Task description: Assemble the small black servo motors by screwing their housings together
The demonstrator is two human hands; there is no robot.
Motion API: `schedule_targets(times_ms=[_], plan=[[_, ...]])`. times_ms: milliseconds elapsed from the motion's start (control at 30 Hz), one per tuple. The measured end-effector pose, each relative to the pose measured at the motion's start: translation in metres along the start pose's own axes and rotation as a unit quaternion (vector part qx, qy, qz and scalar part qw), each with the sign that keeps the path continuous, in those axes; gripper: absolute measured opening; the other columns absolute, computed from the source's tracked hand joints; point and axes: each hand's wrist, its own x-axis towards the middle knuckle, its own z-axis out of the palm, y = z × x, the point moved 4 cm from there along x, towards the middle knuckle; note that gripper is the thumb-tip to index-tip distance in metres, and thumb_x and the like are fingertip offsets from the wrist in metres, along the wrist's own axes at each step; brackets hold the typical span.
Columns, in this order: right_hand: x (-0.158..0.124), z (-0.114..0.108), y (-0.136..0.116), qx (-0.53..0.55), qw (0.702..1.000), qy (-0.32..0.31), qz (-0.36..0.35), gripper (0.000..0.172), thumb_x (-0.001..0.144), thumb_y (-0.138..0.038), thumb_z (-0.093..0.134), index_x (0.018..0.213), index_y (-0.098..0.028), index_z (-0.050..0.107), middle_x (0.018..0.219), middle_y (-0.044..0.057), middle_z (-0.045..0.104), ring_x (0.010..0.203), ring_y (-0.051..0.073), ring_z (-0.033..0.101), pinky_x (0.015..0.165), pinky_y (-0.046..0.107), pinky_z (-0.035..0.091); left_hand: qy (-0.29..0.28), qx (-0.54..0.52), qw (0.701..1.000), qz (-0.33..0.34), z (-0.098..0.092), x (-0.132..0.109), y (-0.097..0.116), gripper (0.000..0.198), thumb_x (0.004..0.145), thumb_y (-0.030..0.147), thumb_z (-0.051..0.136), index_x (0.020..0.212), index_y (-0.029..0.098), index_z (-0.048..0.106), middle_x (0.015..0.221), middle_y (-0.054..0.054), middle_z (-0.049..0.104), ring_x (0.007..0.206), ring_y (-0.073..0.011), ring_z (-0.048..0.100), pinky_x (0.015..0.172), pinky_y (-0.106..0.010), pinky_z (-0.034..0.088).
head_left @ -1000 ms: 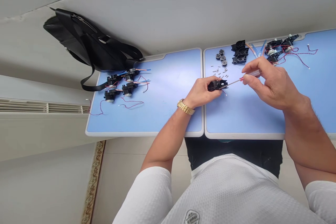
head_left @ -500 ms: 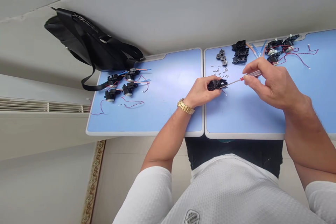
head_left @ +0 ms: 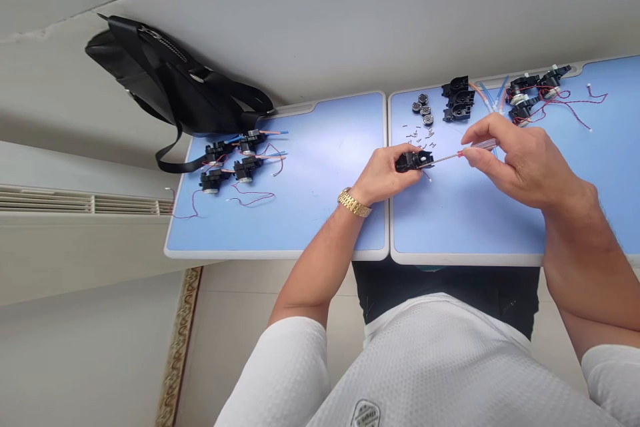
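Observation:
My left hand [head_left: 384,175] is closed around a small black plastic housing [head_left: 411,161], held just above the right-hand blue table. A short wire end pokes out beneath it. Between the thumb and fingers of my right hand [head_left: 520,159] is the clear handle of a screwdriver [head_left: 449,157]. Its thin metal shaft points left, and its tip meets the right side of the housing. Loose screws [head_left: 419,135] lie scattered just beyond my left hand. Behind them sit several round metal-and-black parts [head_left: 425,110]. Whether the tip sits in a screw is too small to tell.
Open black housings [head_left: 459,107] stand in a column at the back. Assembled black units with red wires [head_left: 524,95] lie at the back right; similar units [head_left: 243,168] rest on the left table. A black bag [head_left: 175,80] leans against the wall. A seam [head_left: 389,213] divides the tables.
The fingers of my right hand have shifted slightly on the screwdriver handle. My left hand and the housing stay in place.

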Motion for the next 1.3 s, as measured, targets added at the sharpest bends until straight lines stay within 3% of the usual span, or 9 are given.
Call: schedule_targets(times_ms=[67, 133, 433, 667, 800, 967, 1033, 1167, 1300], plan=[[0.0, 0.001, -0.004, 0.022, 1.0, -0.003, -0.006, 0.023, 0.105, -0.053, 0.072, 0.11, -0.031, 0.071, 0.103, 0.003, 0.086, 0.095, 0.03, 0.085, 0.076, 0.04, 0.063, 0.003, -0.002, 1.0, -0.001, 0.0, 0.0, 0.0, 0.04, 0.079, 0.03, 0.079, 0.116, 0.017, 0.085, 0.092, -0.004, 0.08, 0.075, -0.0141, 0.061, 0.068, -0.028, 0.05], [-0.001, 0.001, -0.006, 0.029, 0.999, -0.014, -0.005, 0.019, 0.105, -0.05, 0.071, 0.108, -0.031, 0.071, 0.101, 0.002, 0.086, 0.096, 0.03, 0.085, 0.076, 0.041, 0.064, 0.005, -0.004, 1.0, 0.0, 0.0, 0.0, 0.0, 0.04, 0.078, 0.03, 0.079, 0.116, 0.018, 0.085, 0.091, -0.004, 0.08, 0.074, -0.014, 0.061, 0.067, -0.028, 0.049], [0.0, -0.003, 0.003, -0.04, 0.999, -0.021, -0.006, 0.04, 0.109, -0.065, 0.067, 0.087, -0.031, 0.068, 0.069, -0.001, 0.075, 0.063, 0.023, 0.071, 0.062, 0.039, 0.047, -0.003, 0.003, 1.0, 0.017, 0.002, -0.001, 0.002, 0.034, 0.079, 0.027, 0.077, 0.111, 0.018, 0.085, 0.092, -0.003, 0.081, 0.075, -0.0142, 0.064, 0.072, -0.029, 0.053], [-0.001, -0.001, -0.005, -0.007, 1.0, -0.015, -0.002, 0.016, 0.107, -0.048, 0.067, 0.106, -0.031, 0.069, 0.1, 0.002, 0.086, 0.096, 0.031, 0.085, 0.076, 0.041, 0.061, 0.001, 0.003, 1.0, 0.015, 0.0, -0.001, 0.001, 0.036, 0.081, 0.028, 0.079, 0.115, 0.018, 0.085, 0.093, -0.004, 0.081, 0.075, -0.0145, 0.065, 0.068, -0.028, 0.051], [-0.002, -0.002, -0.001, -0.027, 0.999, 0.021, -0.006, 0.024, 0.109, -0.052, 0.067, 0.096, -0.032, 0.069, 0.086, 0.001, 0.082, 0.081, 0.028, 0.081, 0.071, 0.041, 0.055, -0.008, 0.004, 1.0, 0.02, 0.001, -0.002, 0.003, 0.036, 0.081, 0.028, 0.077, 0.115, 0.018, 0.085, 0.094, -0.004, 0.081, 0.076, -0.0145, 0.064, 0.071, -0.029, 0.053], [-0.002, -0.003, 0.008, -0.074, 0.997, 0.019, 0.001, 0.048, 0.109, -0.069, 0.065, 0.081, -0.03, 0.065, 0.059, -0.002, 0.063, 0.052, 0.02, 0.058, 0.056, 0.039, 0.039, -0.006, 0.001, 1.0, 0.015, 0.001, -0.001, 0.001, 0.035, 0.081, 0.026, 0.078, 0.115, 0.019, 0.085, 0.094, -0.004, 0.081, 0.077, -0.015, 0.066, 0.071, -0.03, 0.053], [-0.001, -0.003, 0.006, -0.063, 0.998, 0.009, 0.002, 0.045, 0.11, -0.067, 0.064, 0.085, -0.03, 0.067, 0.063, -0.002, 0.067, 0.054, 0.021, 0.062, 0.057, 0.039, 0.041, -0.002, 0.001, 1.0, 0.012, 0.0, 0.0, -0.001, 0.037, 0.081, 0.026, 0.079, 0.117, 0.019, 0.085, 0.095, -0.004, 0.081, 0.077, -0.0153, 0.067, 0.07, -0.029, 0.053], [-0.001, -0.001, -0.004, -0.016, 1.0, 0.003, -0.005, 0.022, 0.109, -0.053, 0.066, 0.105, -0.032, 0.072, 0.096, 0.002, 0.085, 0.085, 0.028, 0.082, 0.071, 0.04, 0.057, 0.007, -0.003, 1.0, 0.013, -0.001, 0.0, -0.001, 0.038, 0.079, 0.025, 0.08, 0.116, 0.019, 0.086, 0.093, -0.004, 0.08, 0.075, -0.015, 0.064, 0.068, -0.029, 0.052], [-0.002, 0.001, -0.008, -0.006, 1.0, 0.018, -0.013, 0.021, 0.108, -0.05, 0.067, 0.099, -0.032, 0.071, 0.092, 0.001, 0.084, 0.085, 0.027, 0.082, 0.075, 0.041, 0.059, -0.001, -0.005, 1.0, 0.009, 0.001, 0.0, 0.0, 0.036, 0.079, 0.025, 0.078, 0.114, 0.018, 0.086, 0.091, -0.003, 0.079, 0.074, -0.0141, 0.062, 0.069, -0.029, 0.052]])
